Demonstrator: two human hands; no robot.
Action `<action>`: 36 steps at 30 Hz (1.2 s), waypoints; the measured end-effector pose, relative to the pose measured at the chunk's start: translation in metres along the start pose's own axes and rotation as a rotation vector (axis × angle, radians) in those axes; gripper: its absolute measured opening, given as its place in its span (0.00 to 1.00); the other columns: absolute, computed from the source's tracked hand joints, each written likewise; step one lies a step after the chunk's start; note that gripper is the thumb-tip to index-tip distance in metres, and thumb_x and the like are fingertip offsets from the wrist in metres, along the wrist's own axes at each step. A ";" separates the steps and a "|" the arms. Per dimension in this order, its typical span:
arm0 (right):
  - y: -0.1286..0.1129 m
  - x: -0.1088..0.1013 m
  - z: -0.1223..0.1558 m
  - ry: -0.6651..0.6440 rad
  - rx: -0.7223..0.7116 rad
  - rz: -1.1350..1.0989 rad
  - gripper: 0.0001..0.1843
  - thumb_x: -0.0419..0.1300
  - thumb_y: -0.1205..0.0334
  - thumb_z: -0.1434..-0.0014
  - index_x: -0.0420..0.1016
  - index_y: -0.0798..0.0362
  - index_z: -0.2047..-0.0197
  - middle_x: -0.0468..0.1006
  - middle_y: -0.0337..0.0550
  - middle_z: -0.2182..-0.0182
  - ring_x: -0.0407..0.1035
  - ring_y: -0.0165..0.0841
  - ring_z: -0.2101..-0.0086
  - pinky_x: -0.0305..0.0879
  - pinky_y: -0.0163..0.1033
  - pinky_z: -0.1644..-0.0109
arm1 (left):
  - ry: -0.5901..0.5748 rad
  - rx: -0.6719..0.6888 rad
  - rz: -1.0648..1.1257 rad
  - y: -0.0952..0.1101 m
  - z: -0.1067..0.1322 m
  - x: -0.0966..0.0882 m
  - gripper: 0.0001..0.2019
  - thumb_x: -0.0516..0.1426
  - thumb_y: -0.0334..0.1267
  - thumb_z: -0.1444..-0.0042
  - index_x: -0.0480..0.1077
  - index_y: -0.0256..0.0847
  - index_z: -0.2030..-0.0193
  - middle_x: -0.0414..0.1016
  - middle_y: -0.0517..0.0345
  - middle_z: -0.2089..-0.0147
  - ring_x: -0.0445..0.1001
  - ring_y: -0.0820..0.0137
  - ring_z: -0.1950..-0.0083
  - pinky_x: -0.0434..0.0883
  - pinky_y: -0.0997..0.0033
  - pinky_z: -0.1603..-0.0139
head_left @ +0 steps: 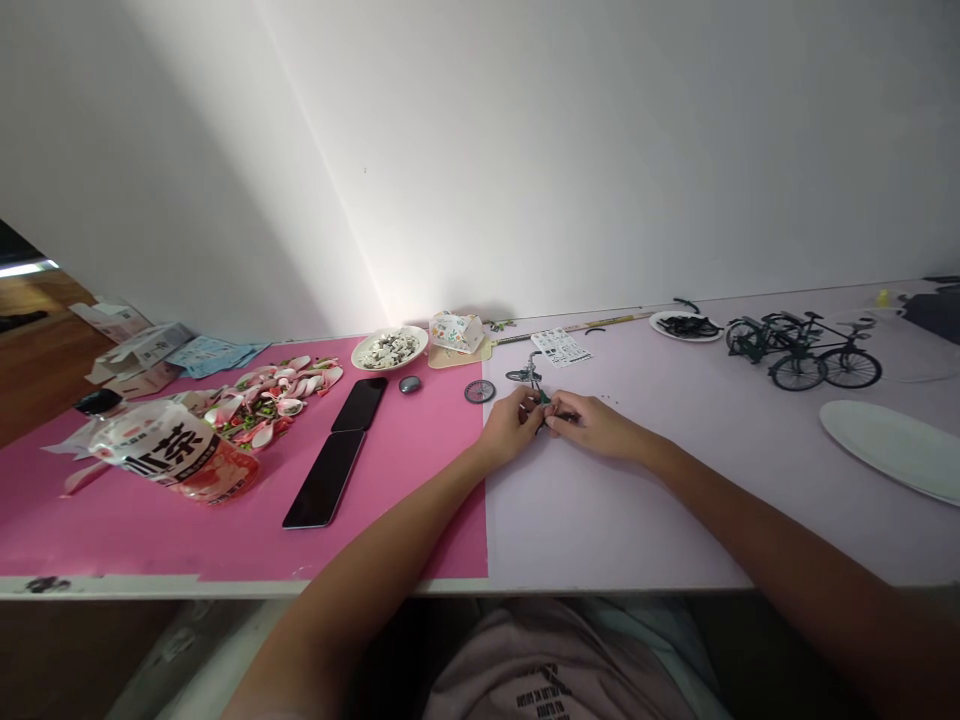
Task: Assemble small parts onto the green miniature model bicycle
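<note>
Both hands meet over the pale side of the table around a partly built model bicycle (534,372). Closed fingers of my left hand (511,425) grip its dark green frame from the left. On the other side my right hand (589,424) pinches at the same spot; a small dark piece shows by its fingers, too small to name. The model's handlebar and one wheel stick out beyond my fingertips, while the rest is hidden by the hands. A loose spoked wheel (480,391) lies flat just left of my left hand. Tiny bits (609,399) are scattered right of the hands.
Finished model bicycles (806,350) stand at the right, near a plate of black parts (686,326) and a white oval plate (896,445). A printed sheet (561,347) lies behind the hands. Leftward are a folding phone (326,480), a plate of small pieces (360,356) and a drink bottle (176,450).
</note>
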State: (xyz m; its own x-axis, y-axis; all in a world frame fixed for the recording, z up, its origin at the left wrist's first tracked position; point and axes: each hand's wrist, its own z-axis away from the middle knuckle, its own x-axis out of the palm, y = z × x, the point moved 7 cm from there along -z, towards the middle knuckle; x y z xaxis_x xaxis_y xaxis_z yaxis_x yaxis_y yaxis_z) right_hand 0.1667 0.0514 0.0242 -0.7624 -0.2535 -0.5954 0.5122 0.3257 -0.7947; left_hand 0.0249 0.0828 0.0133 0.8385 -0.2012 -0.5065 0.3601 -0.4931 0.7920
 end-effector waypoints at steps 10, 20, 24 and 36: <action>0.000 0.000 0.000 -0.014 0.008 0.024 0.08 0.58 0.53 0.37 0.69 0.48 0.60 0.81 0.41 0.62 0.72 0.36 0.64 0.64 0.40 0.61 | -0.013 -0.010 -0.025 0.000 0.000 0.000 0.10 0.56 0.40 0.35 0.70 0.40 0.51 0.78 0.59 0.65 0.71 0.74 0.71 0.66 0.75 0.68; 0.005 0.001 -0.002 -0.023 0.016 0.022 0.09 0.58 0.51 0.37 0.69 0.47 0.60 0.81 0.41 0.63 0.73 0.38 0.63 0.64 0.41 0.60 | -0.025 -0.010 -0.024 0.000 0.000 0.001 0.10 0.55 0.40 0.35 0.69 0.39 0.51 0.77 0.58 0.64 0.71 0.74 0.71 0.65 0.75 0.69; 0.005 0.001 -0.002 -0.026 0.007 0.021 0.09 0.58 0.52 0.37 0.70 0.47 0.59 0.81 0.41 0.62 0.73 0.38 0.63 0.64 0.41 0.60 | -0.025 -0.008 -0.038 0.001 0.000 0.001 0.10 0.55 0.39 0.35 0.69 0.39 0.50 0.78 0.58 0.63 0.71 0.74 0.71 0.65 0.75 0.68; 0.006 0.000 -0.002 -0.027 -0.008 0.040 0.11 0.58 0.50 0.37 0.70 0.48 0.58 0.81 0.42 0.61 0.72 0.38 0.63 0.64 0.42 0.59 | -0.045 0.012 -0.076 0.002 0.000 0.002 0.10 0.54 0.39 0.35 0.70 0.40 0.49 0.78 0.57 0.61 0.72 0.74 0.70 0.66 0.75 0.68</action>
State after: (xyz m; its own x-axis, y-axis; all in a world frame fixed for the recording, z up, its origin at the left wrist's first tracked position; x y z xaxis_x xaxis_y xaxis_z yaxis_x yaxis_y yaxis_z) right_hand 0.1688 0.0551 0.0193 -0.7304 -0.2649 -0.6295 0.5385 0.3435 -0.7694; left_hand 0.0276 0.0814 0.0144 0.7894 -0.2009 -0.5801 0.4166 -0.5188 0.7466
